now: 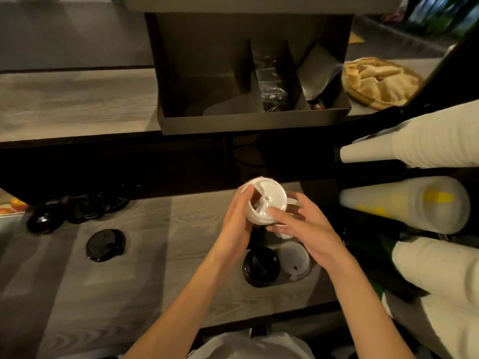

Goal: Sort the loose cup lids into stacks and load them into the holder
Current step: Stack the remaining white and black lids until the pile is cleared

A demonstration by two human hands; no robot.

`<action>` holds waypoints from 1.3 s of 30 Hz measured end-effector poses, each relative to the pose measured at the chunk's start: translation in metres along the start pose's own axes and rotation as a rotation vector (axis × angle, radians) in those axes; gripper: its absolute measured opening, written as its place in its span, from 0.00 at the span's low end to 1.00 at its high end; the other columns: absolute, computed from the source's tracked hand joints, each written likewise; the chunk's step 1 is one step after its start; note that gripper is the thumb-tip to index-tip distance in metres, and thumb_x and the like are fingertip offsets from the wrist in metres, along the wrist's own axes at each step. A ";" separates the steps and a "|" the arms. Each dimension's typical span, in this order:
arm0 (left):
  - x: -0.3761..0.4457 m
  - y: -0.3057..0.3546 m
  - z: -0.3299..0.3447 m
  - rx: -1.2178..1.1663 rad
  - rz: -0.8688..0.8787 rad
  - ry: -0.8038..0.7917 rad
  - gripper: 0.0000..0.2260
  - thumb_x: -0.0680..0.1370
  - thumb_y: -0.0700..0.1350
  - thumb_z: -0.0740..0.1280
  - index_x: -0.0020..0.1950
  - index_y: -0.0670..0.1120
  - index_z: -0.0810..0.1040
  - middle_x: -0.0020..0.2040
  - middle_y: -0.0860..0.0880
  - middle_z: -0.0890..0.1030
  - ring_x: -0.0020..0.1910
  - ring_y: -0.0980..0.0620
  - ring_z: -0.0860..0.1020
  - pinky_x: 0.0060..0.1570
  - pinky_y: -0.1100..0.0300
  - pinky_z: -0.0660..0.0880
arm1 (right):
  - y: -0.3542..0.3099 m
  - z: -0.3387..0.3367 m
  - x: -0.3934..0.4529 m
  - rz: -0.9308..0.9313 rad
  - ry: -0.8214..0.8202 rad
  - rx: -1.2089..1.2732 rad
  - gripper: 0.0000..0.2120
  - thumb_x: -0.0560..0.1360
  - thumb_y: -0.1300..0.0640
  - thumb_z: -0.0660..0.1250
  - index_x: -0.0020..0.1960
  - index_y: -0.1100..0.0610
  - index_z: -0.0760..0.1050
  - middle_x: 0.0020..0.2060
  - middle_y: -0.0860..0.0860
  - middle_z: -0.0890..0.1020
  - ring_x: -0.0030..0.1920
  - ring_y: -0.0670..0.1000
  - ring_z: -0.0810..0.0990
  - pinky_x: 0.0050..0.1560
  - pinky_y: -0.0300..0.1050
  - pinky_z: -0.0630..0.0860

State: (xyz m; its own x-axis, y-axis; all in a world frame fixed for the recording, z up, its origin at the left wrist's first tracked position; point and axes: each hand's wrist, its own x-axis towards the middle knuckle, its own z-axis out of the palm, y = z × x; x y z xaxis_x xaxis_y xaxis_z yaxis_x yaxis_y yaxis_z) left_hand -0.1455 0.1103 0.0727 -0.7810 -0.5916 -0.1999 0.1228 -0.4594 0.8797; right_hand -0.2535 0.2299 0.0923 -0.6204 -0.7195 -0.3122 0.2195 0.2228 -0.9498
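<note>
My left hand (237, 216) grips a short stack of white cup lids (267, 199) from its left side, above the wooden counter. My right hand (308, 229) touches the stack's right and lower edge, fingers partly curled around it. Below my hands stand a stack of black lids (260, 266) and a white lid (295, 260) in round holder slots. One black lid (105, 244) lies flat on the counter at the left. Several more black lids (80, 207) are heaped at the far left edge.
A dark divided box (254, 120) sits on the upper shelf, with wrapped items in its middle compartments. A basket of brown napkins (378, 81) is to its right. Sleeves of white paper cups (414, 141) jut out horizontally at the right.
</note>
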 end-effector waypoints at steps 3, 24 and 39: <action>0.023 -0.015 0.003 0.174 -0.020 0.051 0.13 0.82 0.48 0.66 0.65 0.46 0.80 0.60 0.45 0.83 0.60 0.47 0.82 0.56 0.57 0.80 | 0.019 -0.029 0.017 -0.005 0.173 -0.033 0.24 0.75 0.55 0.77 0.69 0.53 0.74 0.60 0.50 0.84 0.59 0.48 0.84 0.57 0.46 0.82; 0.104 -0.076 0.024 0.918 -0.177 0.204 0.13 0.77 0.51 0.74 0.55 0.42 0.80 0.48 0.45 0.85 0.48 0.46 0.84 0.52 0.49 0.82 | 0.071 -0.069 0.100 -0.127 0.425 -0.558 0.16 0.81 0.50 0.70 0.61 0.61 0.83 0.54 0.56 0.86 0.54 0.52 0.83 0.46 0.35 0.71; 0.088 -0.074 0.018 0.831 -0.080 0.253 0.16 0.77 0.53 0.74 0.59 0.45 0.78 0.47 0.51 0.82 0.48 0.52 0.82 0.51 0.56 0.80 | 0.073 -0.058 0.091 -0.251 0.462 -0.730 0.17 0.80 0.50 0.70 0.66 0.57 0.78 0.57 0.57 0.82 0.60 0.58 0.78 0.51 0.42 0.73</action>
State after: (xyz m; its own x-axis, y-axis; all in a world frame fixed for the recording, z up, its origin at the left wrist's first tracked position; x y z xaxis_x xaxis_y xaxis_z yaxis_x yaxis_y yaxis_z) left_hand -0.2345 0.1040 -0.0023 -0.5966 -0.7530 -0.2776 -0.4900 0.0678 0.8691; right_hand -0.3377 0.2189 -0.0068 -0.8611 -0.5023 0.0789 -0.3988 0.5709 -0.7177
